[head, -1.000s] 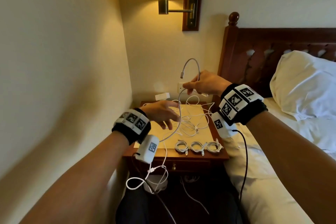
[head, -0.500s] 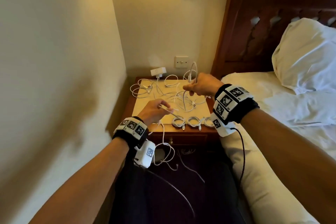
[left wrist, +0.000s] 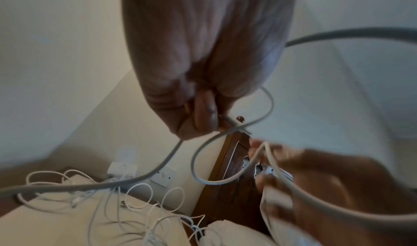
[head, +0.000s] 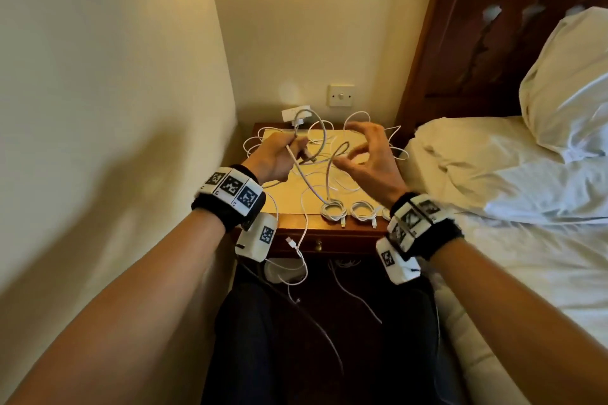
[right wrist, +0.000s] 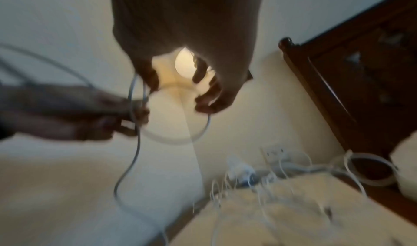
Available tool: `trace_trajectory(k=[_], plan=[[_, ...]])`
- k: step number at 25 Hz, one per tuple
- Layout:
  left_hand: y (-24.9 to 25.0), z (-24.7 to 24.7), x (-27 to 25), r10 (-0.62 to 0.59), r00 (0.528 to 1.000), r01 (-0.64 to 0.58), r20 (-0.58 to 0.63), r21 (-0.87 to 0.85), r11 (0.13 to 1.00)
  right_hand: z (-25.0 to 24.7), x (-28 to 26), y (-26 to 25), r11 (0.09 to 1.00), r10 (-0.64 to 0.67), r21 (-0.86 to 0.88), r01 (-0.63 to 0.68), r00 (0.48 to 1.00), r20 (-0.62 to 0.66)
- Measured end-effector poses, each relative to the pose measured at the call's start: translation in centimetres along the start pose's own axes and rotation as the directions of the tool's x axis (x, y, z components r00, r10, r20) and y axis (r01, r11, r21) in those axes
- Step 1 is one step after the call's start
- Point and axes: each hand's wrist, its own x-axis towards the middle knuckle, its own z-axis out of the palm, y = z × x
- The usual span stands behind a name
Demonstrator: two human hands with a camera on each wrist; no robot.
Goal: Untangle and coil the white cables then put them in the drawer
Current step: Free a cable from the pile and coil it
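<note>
My left hand [head: 291,154] grips a white cable [head: 328,178] in a fist above the nightstand [head: 296,227]; a loop stands up from the fist. In the left wrist view the cable [left wrist: 255,121] crosses itself just past the fingers [left wrist: 204,114]. My right hand [head: 353,154] is level with it, fingers spread and curled, the same cable hooked over thumb and fingertips [right wrist: 206,105]. Loose white cables [head: 352,186] lie tangled on the cream mat. Two coiled cables [head: 333,210] [head: 363,210] sit at the front edge; a third is half hidden behind my right wrist. The drawer [head: 348,245] is closed.
A wall stands close on the left; the bed [head: 493,256] with pillows and a dark headboard [head: 460,43] is on the right. A white adapter [head: 296,112] and wall switch [head: 341,95] are behind the nightstand. Cable ends [head: 297,268] dangle over its front towards my lap.
The camera has tipped down. My right hand came down from holding the cable end high and spread its fingers. My left hand closed on the cable and rose beside it.
</note>
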Motion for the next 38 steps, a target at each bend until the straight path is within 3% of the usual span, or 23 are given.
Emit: trace_trajectory(k=[1,2,3,4,5,6,7,10,14,17,18,24,28,31,32,35,38], plan=[[0.4,0.1,0.0,0.023,0.999,-0.024,-0.045,-0.036,0.999,1.2,-1.3,1.3,0.997,0.069,0.027,-0.066,0.990,-0.124],[1.1,0.1,-0.3,0.050,0.996,-0.052,-0.074,-0.026,0.998,2.7,-2.7,2.7,0.983,0.183,0.012,-0.183,0.972,-0.148],[1.6,0.1,-0.3,0.070,0.993,-0.073,-0.097,-0.029,0.997,4.4,-3.9,4.7,0.942,0.329,-0.054,-0.332,0.943,-0.051],[2.2,-0.1,-0.2,0.077,0.991,-0.080,-0.108,-0.023,0.997,6.2,-5.0,6.5,0.876,0.473,-0.172,-0.450,0.872,0.126],[2.7,-0.1,0.1,0.087,0.989,-0.087,-0.116,0.007,0.996,8.1,-6.1,8.3,0.812,0.580,-0.280,-0.513,0.763,0.285],[3.2,-0.1,0.1,0.086,0.990,-0.083,-0.115,0.034,0.996,9.8,-6.9,10.0,0.760,0.649,-0.357,-0.543,0.664,0.371],[3.6,-0.2,0.3,0.068,0.991,-0.063,-0.116,0.044,0.997,11.4,-7.4,11.5,0.726,0.687,-0.409,-0.552,0.615,0.388],[4.1,-0.1,0.7,0.016,0.994,-0.018,-0.110,-0.019,1.000,13.7,-7.6,13.7,0.657,0.746,-0.494,-0.570,0.589,0.311],[3.7,0.2,0.9,0.062,0.993,-0.065,-0.099,-0.031,0.997,14.6,-7.8,15.2,0.560,0.824,-0.484,-0.672,0.509,0.247],[3.5,0.4,1.4,0.036,0.996,-0.038,-0.087,-0.023,0.999,14.9,-7.8,15.2,0.543,0.838,-0.476,-0.691,0.476,0.265],[3.5,0.5,1.5,0.018,0.996,-0.020,-0.089,-0.013,1.000,14.8,-7.5,15.0,0.569,0.822,-0.455,-0.686,0.492,0.286],[7.0,0.7,0.8,-0.035,0.986,0.042,-0.161,0.037,0.998,13.6,-5.6,11.8,0.821,0.568,-0.213,-0.530,0.716,0.406],[12.7,0.0,-0.7,0.130,0.968,-0.119,-0.213,0.064,0.991,14.1,-5.5,7.9,0.871,0.442,0.015,-0.490,0.799,0.408],[14.9,-1.0,-1.4,0.282,0.917,-0.231,-0.281,0.203,0.952,12.7,-3.9,4.1,0.846,0.321,0.229,-0.481,0.804,0.500],[15.3,-1.4,-1.5,0.331,0.892,-0.257,-0.309,0.257,0.932,11.7,-3.0,2.6,0.829,0.263,0.322,-0.458,0.826,0.498],[15.1,-2.1,-0.8,0.403,0.835,-0.255,-0.373,0.387,0.886,8.0,0.2,-1.5,0.767,0.188,0.547,-0.336,0.932,0.309],[16.3,-3.3,-0.6,0.441,0.791,-0.214,-0.424,0.484,0.849,3.5,3.7,-5.4,0.840,0.132,0.494,-0.223,0.968,0.212]])
